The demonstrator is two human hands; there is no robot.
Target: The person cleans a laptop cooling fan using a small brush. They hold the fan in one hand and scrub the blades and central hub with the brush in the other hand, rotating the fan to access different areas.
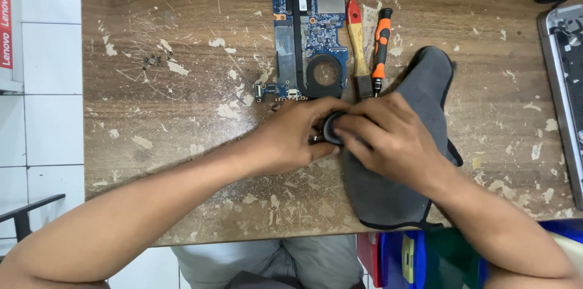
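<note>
My left hand (296, 134) grips a small round black part (331, 126), probably a fan, at the middle of the worn wooden table (182, 113). My right hand (392, 137) presses its fingers onto the same part through or beside a grey cloth (419, 82) that lies under and around it. Most of the black part is hidden by my fingers. Just beyond my hands lies a blue laptop circuit board (310, 27) with a round fan cutout.
A small brush with a red and wooden handle (357, 46) and an orange-and-black screwdriver (380, 46) lie beside the board. An open grey laptop shell (565, 82) sits at the right edge. Tiny screws (152, 60) lie at the left. Blue bins (419, 258) stand below the table's front edge.
</note>
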